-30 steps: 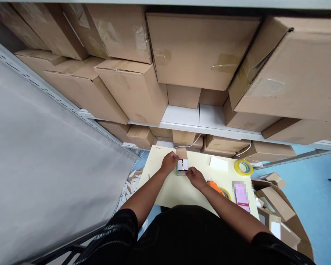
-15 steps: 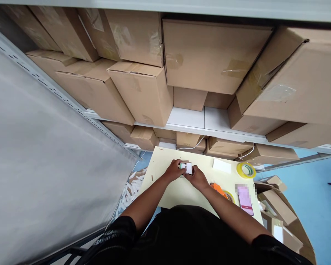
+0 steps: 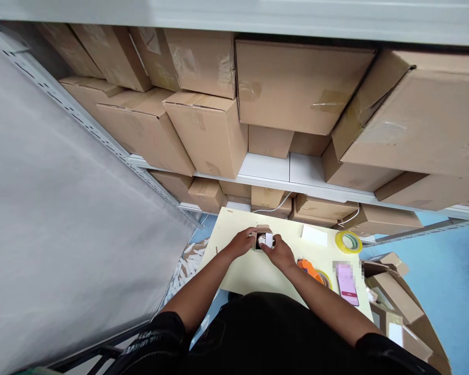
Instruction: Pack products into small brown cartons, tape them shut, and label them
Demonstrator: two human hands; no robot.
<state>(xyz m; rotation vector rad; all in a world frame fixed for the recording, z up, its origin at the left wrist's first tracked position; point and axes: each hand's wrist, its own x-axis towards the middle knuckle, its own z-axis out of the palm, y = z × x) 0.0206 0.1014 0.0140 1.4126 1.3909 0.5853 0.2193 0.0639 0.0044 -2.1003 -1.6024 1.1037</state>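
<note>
A small brown cardboard box [image 3: 262, 229] stands open on the pale yellow table [image 3: 254, 271]. My left hand [image 3: 243, 242] grips its left side with the fingers curled round it. My right hand [image 3: 278, 251] pinches a small white item [image 3: 268, 240] at the box's opening; whether the item is inside or at the mouth I cannot tell. Both forearms reach out from my black top.
On the table to the right lie a white card [image 3: 315, 235], a yellow tape roll [image 3: 346, 241], an orange tape dispenser [image 3: 308, 268] and a pink phone [image 3: 347, 283]. Stacked cardboard boxes [image 3: 297, 83] fill the shelves ahead. Open cartons [image 3: 394, 291] sit on the blue floor at right.
The white and green item that my hands held above the table a second ago has gone down to the small box, whose flaps now stand open around it. The view shifted slightly.
</note>
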